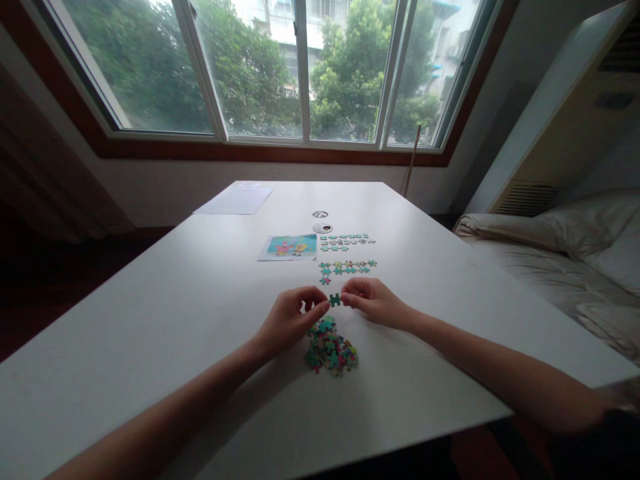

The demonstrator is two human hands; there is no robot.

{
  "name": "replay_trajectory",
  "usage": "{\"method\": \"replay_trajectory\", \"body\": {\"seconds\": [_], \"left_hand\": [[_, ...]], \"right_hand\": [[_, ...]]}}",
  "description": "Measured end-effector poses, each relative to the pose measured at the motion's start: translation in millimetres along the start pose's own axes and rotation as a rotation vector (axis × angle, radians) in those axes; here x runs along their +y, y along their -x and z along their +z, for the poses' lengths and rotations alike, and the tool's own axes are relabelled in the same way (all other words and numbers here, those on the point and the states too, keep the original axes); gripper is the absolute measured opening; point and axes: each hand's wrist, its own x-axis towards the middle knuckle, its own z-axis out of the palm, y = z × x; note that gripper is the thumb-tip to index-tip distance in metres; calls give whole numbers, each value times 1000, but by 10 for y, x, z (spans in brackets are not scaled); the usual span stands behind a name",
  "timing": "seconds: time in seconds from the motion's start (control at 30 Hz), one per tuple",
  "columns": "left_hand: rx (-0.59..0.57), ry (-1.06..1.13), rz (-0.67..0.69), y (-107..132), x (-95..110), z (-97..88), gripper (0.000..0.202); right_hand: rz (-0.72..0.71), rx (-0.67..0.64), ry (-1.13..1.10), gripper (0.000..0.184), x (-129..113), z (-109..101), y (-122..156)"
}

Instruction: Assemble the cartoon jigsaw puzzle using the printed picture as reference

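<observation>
Both hands pinch one small green puzzle piece between them, just above the white table. My left hand holds its left edge with thumb and forefinger; my right hand holds its right edge. Directly below the hands lies a heap of loose puzzle pieces, mostly teal with pink and yellow. Beyond the hands, rows of sorted puzzle pieces lie flat, with more rows further back. A colourful reference picture lies to the left of those rows.
A white sheet of paper rests at the table's far left. Two small round objects sit near the far centre. A wide window spans the back wall. A bed with pillows stands at the right.
</observation>
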Motion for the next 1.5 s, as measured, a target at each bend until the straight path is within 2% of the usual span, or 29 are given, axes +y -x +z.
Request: {"method": "replay_trajectory", "body": {"seconds": [0.1,0.23,0.33,0.4,0.77,0.97,1.07,1.2,1.5], "left_hand": [[12,-25,0,6,-24,5,17],[34,-77,-1,5,-71,4,16],[49,-104,2,-1,-94,-7,17],[50,-111,4,-4,-100,-13,17],[56,-114,4,-1,-77,-16,19],[57,-117,3,-4,-88,-7,19],[50,-116,3,-10,-108,0,19],[46,-117,6,-14,-117,4,18],[53,-133,7,-10,-101,1,18]], "right_hand": [[-27,97,53,30,-23,-155,-36],[-55,266,138,33,30,-499,-90],[-55,334,185,35,108,-693,-112],[-53,348,212,36,145,-751,-116],[-46,345,295,37,157,-799,-123],[215,214,553,32,370,-926,-145],[280,191,691,29,437,-938,-136],[265,221,779,19,445,-938,-113],[132,202,875,18,459,-901,-108]]}}
